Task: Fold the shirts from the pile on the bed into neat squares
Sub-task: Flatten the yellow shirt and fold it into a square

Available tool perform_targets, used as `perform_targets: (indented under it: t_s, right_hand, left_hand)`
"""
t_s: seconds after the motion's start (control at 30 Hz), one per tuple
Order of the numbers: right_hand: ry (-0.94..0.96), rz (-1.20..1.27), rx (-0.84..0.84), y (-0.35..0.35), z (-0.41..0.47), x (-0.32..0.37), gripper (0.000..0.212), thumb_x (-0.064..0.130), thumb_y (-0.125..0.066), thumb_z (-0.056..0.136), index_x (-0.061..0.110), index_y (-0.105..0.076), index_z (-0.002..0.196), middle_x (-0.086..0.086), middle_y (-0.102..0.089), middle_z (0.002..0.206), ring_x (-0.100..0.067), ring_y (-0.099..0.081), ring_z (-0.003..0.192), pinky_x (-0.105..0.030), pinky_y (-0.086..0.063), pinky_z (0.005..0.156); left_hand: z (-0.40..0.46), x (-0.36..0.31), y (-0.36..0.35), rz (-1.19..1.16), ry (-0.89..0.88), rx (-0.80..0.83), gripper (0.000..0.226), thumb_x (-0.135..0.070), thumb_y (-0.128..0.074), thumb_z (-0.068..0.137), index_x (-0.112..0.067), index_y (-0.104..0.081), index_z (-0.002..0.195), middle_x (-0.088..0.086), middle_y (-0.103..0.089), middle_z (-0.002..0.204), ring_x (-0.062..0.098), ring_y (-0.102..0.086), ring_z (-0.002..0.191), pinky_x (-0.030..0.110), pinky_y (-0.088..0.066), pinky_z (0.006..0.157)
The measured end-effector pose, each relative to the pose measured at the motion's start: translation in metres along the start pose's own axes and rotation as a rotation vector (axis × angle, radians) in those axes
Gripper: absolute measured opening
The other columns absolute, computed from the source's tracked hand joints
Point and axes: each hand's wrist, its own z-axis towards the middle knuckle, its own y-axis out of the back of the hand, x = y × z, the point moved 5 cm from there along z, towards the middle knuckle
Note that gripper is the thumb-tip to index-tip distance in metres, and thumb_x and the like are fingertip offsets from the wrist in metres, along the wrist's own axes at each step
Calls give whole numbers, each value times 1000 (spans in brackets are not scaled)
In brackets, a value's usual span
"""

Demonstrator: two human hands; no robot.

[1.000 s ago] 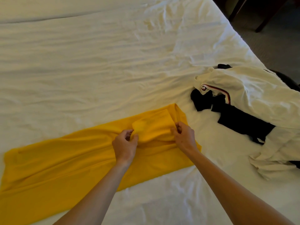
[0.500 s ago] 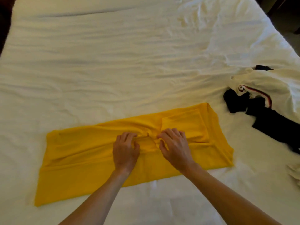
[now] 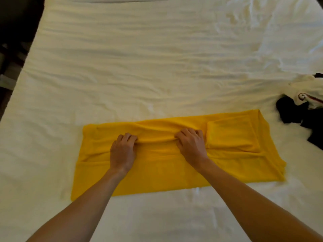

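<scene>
— Two hands were laid on the yellow shirt (image 3: 174, 165), which was spread as a long band across the near part of the bed (image 3: 139, 58). How were the fingers set?

— On the left hand (image 3: 122, 152) the fingers (image 3: 128, 137) were curled and a raised ridge of cloth was pinched; the same ridge was gripped by the right hand (image 3: 190, 145), a little apart. A sleeve (image 3: 232, 135) was seen folded in flat at the right end.

— And how would the cloth be judged to handle?

— Light, soft and limp, it was thought; nothing stiff to hold a crease. A hold at edges or corners would be favoured, since a grip mid-panel bunches it.

— The rest of the pile (image 3: 304, 105)?

— It was left at the bed's right edge, well apart, unfolded.
</scene>
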Motion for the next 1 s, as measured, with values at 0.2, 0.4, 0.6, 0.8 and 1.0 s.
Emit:
perform_targets:
  t_s: [0.2, 0.4, 0.6, 0.8, 1.0]
  right_hand:
    - [80, 14, 21, -6, -21, 11, 17, 28, -50, 77, 22, -64, 86, -1, -60, 85, -29, -58, 82, -44, -41, 74]
    - [31, 18, 84, -17, -17, 34, 35, 28, -55, 70, 22, -63, 103, -3, -60, 101, -28, -54, 90, -43, -45, 76]
    - [-97, 39, 171, -33, -11, 75, 40, 29, -51, 64, 23, -64, 102, -6, -59, 104, -33, -57, 89, -44, -46, 71]
    - [113, 120, 258, -49, -3, 130, 65, 32, -51, 65, 28, -52, 130, -6, -49, 145, -31, -48, 124, -51, -44, 96]
    - [188, 71, 392, -82, -8, 147, 80, 53, -38, 80, 28, -28, 155, -4, -14, 165, -28, -11, 152, -60, -2, 117]
  left_hand:
    - [-16, 30, 15, 59, -61, -131, 29, -2, -56, 73, -16, -69, 95, 8, -62, 94, 36, -58, 86, 45, -48, 67]
    - [-32, 81, 15, 178, 170, 13, 39, 0, -77, 67, -17, -68, 101, 10, -61, 98, 38, -57, 90, 49, -45, 72]
    - [-39, 112, 26, 77, 239, 159, 33, -7, -69, 73, -17, -65, 104, 8, -58, 107, 38, -56, 98, 44, -49, 66]
    - [-12, 130, 51, -255, 582, -98, 28, -28, -63, 85, -18, -60, 111, 9, -54, 114, 34, -52, 107, 46, -48, 77]
    - [25, 163, 42, -350, 975, 142, 67, -66, -43, 94, -7, -63, 117, 14, -63, 120, 37, -58, 111, 47, -46, 90]
